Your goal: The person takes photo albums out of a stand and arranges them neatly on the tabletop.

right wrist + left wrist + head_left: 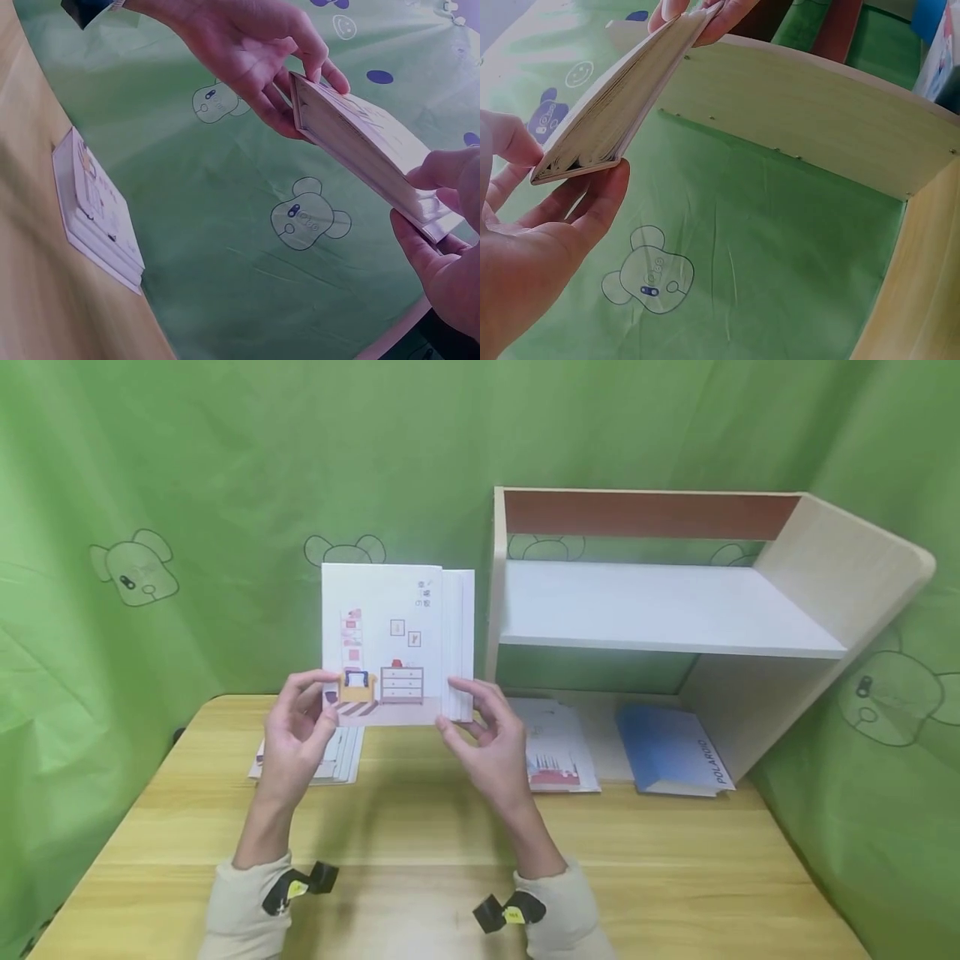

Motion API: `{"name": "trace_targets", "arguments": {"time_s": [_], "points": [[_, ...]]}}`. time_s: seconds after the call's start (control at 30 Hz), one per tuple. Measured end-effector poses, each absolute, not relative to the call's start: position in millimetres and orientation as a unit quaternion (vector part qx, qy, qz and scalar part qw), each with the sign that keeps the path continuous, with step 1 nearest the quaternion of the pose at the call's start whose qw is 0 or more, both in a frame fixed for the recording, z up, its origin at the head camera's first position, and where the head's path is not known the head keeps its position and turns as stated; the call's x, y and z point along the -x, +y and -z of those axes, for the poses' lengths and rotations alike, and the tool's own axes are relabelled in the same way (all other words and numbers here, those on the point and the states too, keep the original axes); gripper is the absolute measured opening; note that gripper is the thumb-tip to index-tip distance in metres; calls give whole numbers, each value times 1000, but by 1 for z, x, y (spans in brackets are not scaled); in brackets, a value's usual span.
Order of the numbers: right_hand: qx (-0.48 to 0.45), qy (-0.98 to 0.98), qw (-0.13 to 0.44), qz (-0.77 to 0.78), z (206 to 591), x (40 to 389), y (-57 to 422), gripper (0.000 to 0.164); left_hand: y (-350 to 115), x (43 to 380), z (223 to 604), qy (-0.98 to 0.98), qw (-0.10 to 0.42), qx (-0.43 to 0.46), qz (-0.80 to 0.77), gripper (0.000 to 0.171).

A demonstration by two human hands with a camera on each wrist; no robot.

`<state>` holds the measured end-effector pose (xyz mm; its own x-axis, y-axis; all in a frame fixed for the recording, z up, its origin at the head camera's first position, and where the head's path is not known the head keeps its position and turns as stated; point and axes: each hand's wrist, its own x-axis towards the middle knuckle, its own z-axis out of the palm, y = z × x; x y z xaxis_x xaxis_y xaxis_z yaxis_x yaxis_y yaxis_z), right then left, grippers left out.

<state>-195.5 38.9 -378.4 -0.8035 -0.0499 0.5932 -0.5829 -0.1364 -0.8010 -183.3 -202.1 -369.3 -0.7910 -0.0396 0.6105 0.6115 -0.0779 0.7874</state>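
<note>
A white book [382, 643] with a drawn armchair and chest of drawers on its cover is held up above the table by both hands. My left hand [296, 735] grips its lower left corner, thumb in front. The right hand [487, 752] pinches the lower right side, where page edges show. From the left wrist view, the book's page block [619, 105] appears edge-on, slightly fanned. In the right wrist view, the left hand [251, 56] holds the far end of the book and the right hand [450, 240] the near end.
Behind the left hand lies a stack of white books [343, 760] on the wooden table [420, 827]. A two-level shelf [667, 606] stands at the right. At its base lie a white illustrated book [558, 747] and a blue POLAROID book [667, 747]. Green curtain [247, 460] hangs behind.
</note>
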Motion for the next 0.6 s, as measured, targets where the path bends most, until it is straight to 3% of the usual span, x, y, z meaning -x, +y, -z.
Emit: {"name": "trace_targets", "arguments": {"time_s": [0.6], "points": [[-224,-643,180,-710,392,205,33,53,-205,190,379,-669,204,162,696,44]]}}
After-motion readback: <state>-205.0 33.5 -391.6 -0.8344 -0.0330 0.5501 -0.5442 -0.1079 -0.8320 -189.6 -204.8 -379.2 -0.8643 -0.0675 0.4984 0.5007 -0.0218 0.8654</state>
